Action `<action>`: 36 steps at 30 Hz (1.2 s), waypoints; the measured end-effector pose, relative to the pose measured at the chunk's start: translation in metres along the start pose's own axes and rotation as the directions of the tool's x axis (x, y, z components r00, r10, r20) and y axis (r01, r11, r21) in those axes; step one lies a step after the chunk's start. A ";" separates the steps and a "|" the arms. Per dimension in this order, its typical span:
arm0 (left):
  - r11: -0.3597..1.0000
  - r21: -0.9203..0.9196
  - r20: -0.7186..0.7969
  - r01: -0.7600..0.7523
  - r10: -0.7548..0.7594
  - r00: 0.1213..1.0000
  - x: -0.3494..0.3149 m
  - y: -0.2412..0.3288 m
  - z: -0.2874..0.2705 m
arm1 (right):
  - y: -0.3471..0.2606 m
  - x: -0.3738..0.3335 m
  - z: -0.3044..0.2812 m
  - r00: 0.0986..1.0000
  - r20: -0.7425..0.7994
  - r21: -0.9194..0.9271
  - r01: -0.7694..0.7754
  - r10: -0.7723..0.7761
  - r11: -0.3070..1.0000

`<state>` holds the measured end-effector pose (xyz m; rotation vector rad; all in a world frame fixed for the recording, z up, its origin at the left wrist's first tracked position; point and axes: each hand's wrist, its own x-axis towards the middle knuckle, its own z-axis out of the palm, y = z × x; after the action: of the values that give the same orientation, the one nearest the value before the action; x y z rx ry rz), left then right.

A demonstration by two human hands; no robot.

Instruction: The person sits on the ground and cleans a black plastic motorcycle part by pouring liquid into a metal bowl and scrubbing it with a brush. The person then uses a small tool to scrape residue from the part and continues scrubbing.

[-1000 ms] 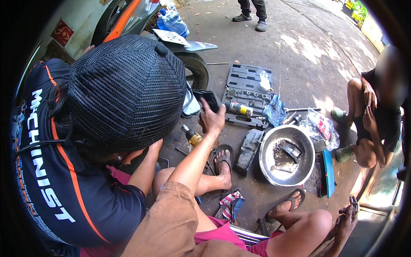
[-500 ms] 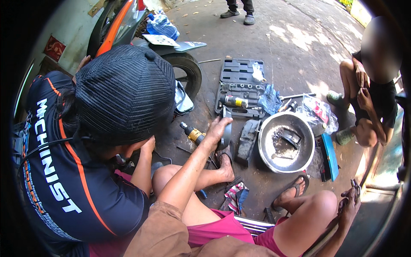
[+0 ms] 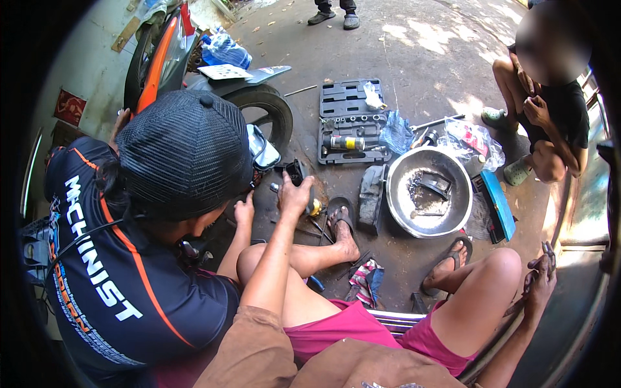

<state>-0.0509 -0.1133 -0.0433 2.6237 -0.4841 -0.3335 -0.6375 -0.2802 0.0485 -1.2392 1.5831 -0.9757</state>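
Note:
My left hand (image 3: pixel 296 196), stretched out at the centre left, is closed around a curved black part (image 3: pixel 295 172) with a hollow side. I cannot tell exactly what part it is. Just beyond and below it a yellow-and-black power tool (image 3: pixel 314 207) lies on the ground, partly covered by my hand. A co-worker's hand (image 3: pixel 244 211) is close by on the left, apart from mine. At the far right, my right hand (image 3: pixel 541 277) is raised beside my knee, its darkened fingers loosely apart with nothing visible in them.
A co-worker in a black cap (image 3: pixel 184 152) crouches at left beside a motorbike's rear wheel (image 3: pixel 272 119). Ahead lie an opened socket case (image 3: pixel 352 139), a black box-like part (image 3: pixel 372 200), a metal basin (image 3: pixel 394 210) with dark pieces, and a blue tray (image 3: pixel 498 210). Another person (image 3: pixel 561 132) sits at right.
My left hand has drawn left with the black part and turned it, so its hollow side shows. The co-worker's hand has come further out from beneath the cap. My view has shifted slightly.

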 end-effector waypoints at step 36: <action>0.982 0.187 0.200 0.023 -0.061 0.978 0.050 -0.072 -0.040 | 0.011 -0.014 -0.040 0.991 -0.134 0.010 0.013 -0.012 1.000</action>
<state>0.0266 -0.0566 -0.0498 2.7958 -0.5501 -0.6047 -0.6770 -0.2617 0.0532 -1.1988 1.6727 -1.0930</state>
